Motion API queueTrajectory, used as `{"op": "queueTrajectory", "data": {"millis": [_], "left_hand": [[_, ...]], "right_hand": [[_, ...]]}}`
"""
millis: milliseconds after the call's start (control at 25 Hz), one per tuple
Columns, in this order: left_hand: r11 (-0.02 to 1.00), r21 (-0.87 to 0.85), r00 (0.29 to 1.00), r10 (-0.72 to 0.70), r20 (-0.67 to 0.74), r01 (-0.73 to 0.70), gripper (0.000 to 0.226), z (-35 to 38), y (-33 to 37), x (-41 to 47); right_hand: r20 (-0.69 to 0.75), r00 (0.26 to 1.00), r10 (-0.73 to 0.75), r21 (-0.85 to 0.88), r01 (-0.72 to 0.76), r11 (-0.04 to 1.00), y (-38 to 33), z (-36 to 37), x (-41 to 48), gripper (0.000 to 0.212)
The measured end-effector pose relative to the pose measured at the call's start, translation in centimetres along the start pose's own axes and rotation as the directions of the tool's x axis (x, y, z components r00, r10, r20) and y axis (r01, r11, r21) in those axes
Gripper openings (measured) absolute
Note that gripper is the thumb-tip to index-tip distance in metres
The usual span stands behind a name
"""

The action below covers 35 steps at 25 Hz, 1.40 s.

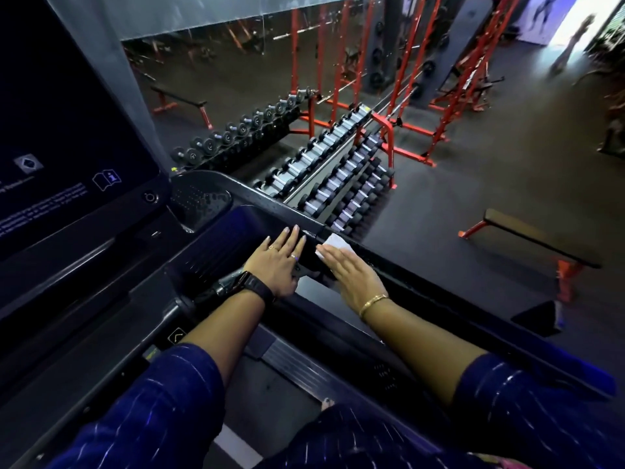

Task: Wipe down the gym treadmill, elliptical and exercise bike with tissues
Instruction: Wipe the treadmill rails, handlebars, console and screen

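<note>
I stand on a black treadmill whose dark console screen (61, 130) fills the left of the head view. Its right side rail (439, 292) runs from the console tray down to the lower right. My right hand (355, 279) lies flat with straight fingers on a white tissue (333, 243), pressing it onto the rail. My left hand (280, 262), with rings and a black watch on the wrist, rests flat on the rail's inner wall beside the tray, its fingers straight and holding nothing.
A rack of dumbbells (338, 177) stands just beyond the rail. Red squat racks (406, 96) and a mirror wall sit behind it. A flat bench (541, 245) with red legs is to the right on the dark rubber floor. The treadmill belt (270, 394) lies below my arms.
</note>
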<state>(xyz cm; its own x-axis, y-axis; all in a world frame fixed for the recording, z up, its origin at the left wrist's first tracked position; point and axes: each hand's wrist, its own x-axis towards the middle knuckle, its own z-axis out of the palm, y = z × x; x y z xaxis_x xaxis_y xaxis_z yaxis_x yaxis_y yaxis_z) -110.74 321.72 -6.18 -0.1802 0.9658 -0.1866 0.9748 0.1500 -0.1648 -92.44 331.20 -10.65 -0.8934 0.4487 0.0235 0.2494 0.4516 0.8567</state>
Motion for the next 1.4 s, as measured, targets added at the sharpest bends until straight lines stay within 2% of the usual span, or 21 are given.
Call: {"op": "queueTrajectory", "data": {"millis": [120, 240, 480, 600, 720, 840, 920, 1000, 1120, 1200, 1280, 1400], "left_hand": [[1.0, 0.006, 1.0, 0.014, 0.001, -0.014, 0.084, 0.1, 0.0, -0.1], [0.999, 0.042, 0.999, 0.024, -0.028, -0.023, 0.082, 0.3, -0.1, -0.1], [0.998, 0.052, 0.999, 0.022, -0.046, -0.02, 0.081, 0.4, -0.1, -0.1], [0.997, 0.081, 0.998, 0.023, -0.052, -0.018, 0.081, 0.5, 0.0, 0.0], [0.994, 0.108, 0.997, 0.027, -0.072, -0.019, 0.081, 0.6, 0.0, 0.0], [0.99, 0.136, 0.995, 0.045, -0.087, -0.033, 0.082, 0.6, 0.2, -0.4], [0.985, 0.169, 0.991, 0.044, -0.128, -0.022, 0.082, 0.7, 0.1, -0.5], [0.987, 0.16, 0.98, 0.043, -0.192, -0.012, 0.083, 1.2, -0.2, -0.8], [0.994, 0.109, 0.955, 0.021, -0.296, 0.012, 0.082, 1.9, 0.6, -1.7], [0.996, 0.082, 0.935, -0.002, -0.356, 0.033, 0.086, 2.0, 1.9, -1.9], [0.994, 0.109, 0.948, 0.045, -0.317, -0.01, 0.093, 1.2, 3.8, -1.6], [0.988, 0.099, 0.943, 0.144, -0.302, -0.119, 0.091, 0.4, 7.6, -1.1]], "right_hand": [[0.02, 0.991, -0.134, 0.003, 0.134, 0.991, -0.6, 3.7, -4.8, 0.068], [-0.006, 0.984, -0.178, -0.041, 0.178, 0.983, -1.0, 5.4, -7.8, 0.069], [-0.052, 0.994, -0.095, -0.049, 0.092, 0.995, -0.2, 2.0, -2.8, 0.063], [-0.041, 0.995, -0.087, 0.061, 0.089, 0.994, -0.5, 4.6, -6.0, 0.072], [-0.041, 0.993, -0.113, 0.076, 0.116, 0.99, -1.1, 6.4, -9.2, 0.079], [-0.071, 0.996, -0.058, 0.053, 0.062, 0.997, 0.0, 4.3, -6.9, 0.067], [-0.157, 0.987, -0.032, 0.016, 0.035, 0.999, 0.2, 4.1, -6.4, 0.064], [-0.161, 0.987, -0.029, -0.022, 0.025, 0.999, 1.2, 4.7, -7.7, 0.065], [-0.197, 0.976, -0.09, 0.043, 0.1, 0.994, 0.8, 7.6, -12.8, 0.078], [-0.196, 0.968, -0.157, 0.005, 0.161, 0.987, 1.1, 8.8, -13.9, 0.083], [-0.197, 0.968, -0.155, -0.031, 0.151, 0.988, 2.6, 7.9, -11.8, 0.073], [-0.185, 0.981, -0.063, 0.03, 0.069, 0.997, 3.7, 6.5, -11.3, 0.065]]}}
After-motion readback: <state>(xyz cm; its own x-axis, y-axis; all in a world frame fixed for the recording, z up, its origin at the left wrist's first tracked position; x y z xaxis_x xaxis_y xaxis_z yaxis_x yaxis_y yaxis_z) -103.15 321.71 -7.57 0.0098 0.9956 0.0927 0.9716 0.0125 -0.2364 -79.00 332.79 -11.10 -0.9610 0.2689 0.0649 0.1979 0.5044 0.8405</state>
